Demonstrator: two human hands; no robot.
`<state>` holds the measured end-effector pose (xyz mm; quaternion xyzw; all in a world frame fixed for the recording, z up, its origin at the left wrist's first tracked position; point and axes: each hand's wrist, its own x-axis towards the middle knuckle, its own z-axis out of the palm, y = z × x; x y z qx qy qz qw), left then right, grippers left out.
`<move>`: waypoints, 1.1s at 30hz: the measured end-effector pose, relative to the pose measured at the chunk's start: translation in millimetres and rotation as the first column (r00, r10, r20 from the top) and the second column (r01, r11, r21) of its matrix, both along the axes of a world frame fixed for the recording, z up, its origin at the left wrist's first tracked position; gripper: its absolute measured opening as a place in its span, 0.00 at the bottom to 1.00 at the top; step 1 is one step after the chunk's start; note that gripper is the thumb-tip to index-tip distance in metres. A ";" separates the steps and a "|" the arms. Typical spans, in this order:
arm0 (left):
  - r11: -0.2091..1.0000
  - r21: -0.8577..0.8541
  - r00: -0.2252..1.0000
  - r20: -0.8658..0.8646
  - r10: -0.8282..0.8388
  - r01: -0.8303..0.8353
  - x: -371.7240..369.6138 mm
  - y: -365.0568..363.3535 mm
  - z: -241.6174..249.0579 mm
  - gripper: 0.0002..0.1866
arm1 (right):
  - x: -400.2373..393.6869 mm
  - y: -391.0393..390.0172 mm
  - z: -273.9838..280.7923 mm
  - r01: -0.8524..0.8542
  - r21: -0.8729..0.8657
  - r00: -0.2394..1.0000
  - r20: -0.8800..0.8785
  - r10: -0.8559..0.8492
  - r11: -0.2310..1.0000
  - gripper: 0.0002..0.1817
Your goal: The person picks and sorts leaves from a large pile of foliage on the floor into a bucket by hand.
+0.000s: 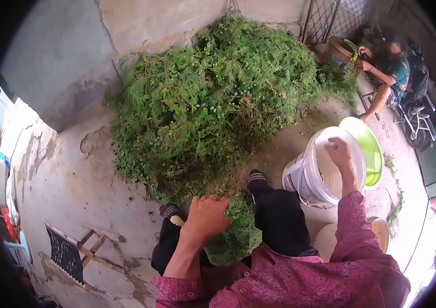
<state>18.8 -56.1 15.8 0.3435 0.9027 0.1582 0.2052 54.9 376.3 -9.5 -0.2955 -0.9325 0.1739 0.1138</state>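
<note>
My left hand [207,215] is closed, its knuckles up, above the cut green sprigs [241,226] between my legs. Whatever its curled fingers may hold is hidden beneath them. Over the mouth of a white plastic bucket [300,177] is my right hand [339,152], fingers curled in; I cannot make out anything in its grip. Just beyond my feet, a large heap of leafy green branches [218,102] rises against the wall.
A lime-green basin [374,159] leans behind the bucket. A low folding stool [94,249] lies on the concrete floor at left. At upper right, another person [395,72] sits handling greenery near a brown bucket [338,50]. A round container [380,231] sits by my right sleeve.
</note>
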 end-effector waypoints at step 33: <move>0.989 -0.134 0.990 0.137 -0.042 0.061 -41.5 -2.2 -19.5 0.15 | -269.3 -41.7 -281.3 0.033 -0.199 0.912 0.407 0.052 0.979 0.47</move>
